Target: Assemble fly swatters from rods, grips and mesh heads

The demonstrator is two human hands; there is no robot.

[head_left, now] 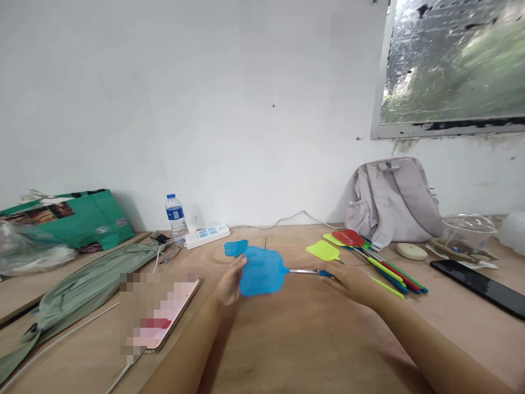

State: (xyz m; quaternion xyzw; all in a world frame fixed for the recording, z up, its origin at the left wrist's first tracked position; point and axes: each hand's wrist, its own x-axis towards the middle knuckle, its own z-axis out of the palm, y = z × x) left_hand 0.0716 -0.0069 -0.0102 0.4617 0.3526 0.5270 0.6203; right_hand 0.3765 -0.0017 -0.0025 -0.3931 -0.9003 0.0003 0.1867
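A blue fly swatter (pixel 262 271) is held sideways above the wooden table, its mesh head to the left and its thin metal shaft running right. My left hand (pixel 232 282) pinches the left edge of the head. At the other end, my right hand (pixel 348 280) has its fingers closed around the blue grip, which they partly cover. Behind the held swatter lies a second blue swatter head (pixel 235 248). Just behind my right hand, a yellow-green swatter (pixel 324 250) rests on the table. A red swatter (pixel 348 237) lies among several others with coloured handles to the right.
At the right stand a grey backpack (pixel 394 202), a white round case (pixel 411 251), a clear plastic cup (pixel 467 232) and a black phone (pixel 479 287). Leftward are a power strip (pixel 207 236), water bottle (pixel 175 214), pink phone (pixel 174 312), grey-green bag (pixel 90 279) and green bag (pixel 98 219).
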